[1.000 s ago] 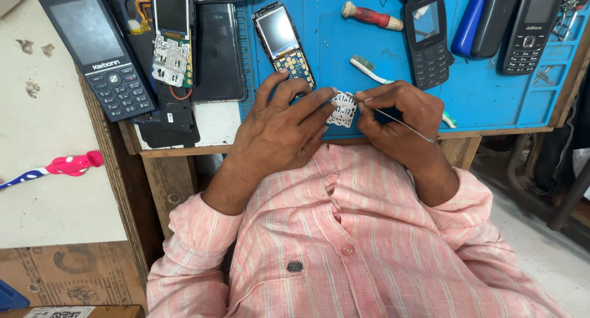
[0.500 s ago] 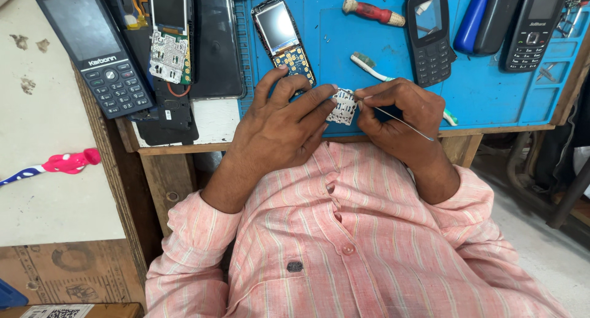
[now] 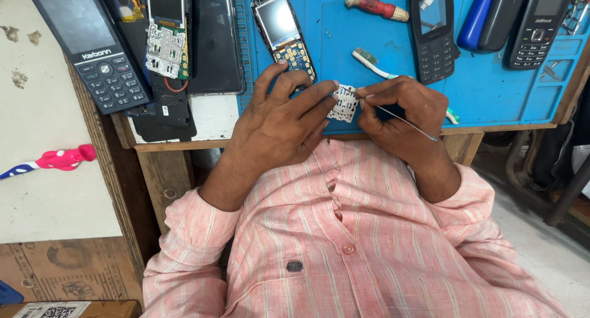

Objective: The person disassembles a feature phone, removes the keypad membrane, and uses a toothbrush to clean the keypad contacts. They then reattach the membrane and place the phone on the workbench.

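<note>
My left hand (image 3: pixel 279 118) pinches a small white keypad circuit board (image 3: pixel 344 103) by its left edge, at the near edge of a blue work mat (image 3: pixel 491 90). My right hand (image 3: pixel 399 112) grips a thin metal tool (image 3: pixel 405 122) whose tip meets the board's right side; the tool's shaft sticks out past my knuckles to the right. Just beyond my left fingers lies an opened keypad phone (image 3: pixel 284 32) with its screen and board bare. A toothbrush (image 3: pixel 375 64) rests on the mat behind my right hand.
A black keypad phone (image 3: pixel 92 47), a bare phone board (image 3: pixel 165 44) and a dark flat panel (image 3: pixel 215 41) lie at the left. A red-handled tool (image 3: pixel 376 5), a phone housing (image 3: pixel 433 32) and more handsets (image 3: pixel 534 26) sit at the back. A pink object (image 3: pixel 61 159) lies lower left.
Both hands stay together on the small board; the view has shifted only slightly, with no visible change in grip.
</note>
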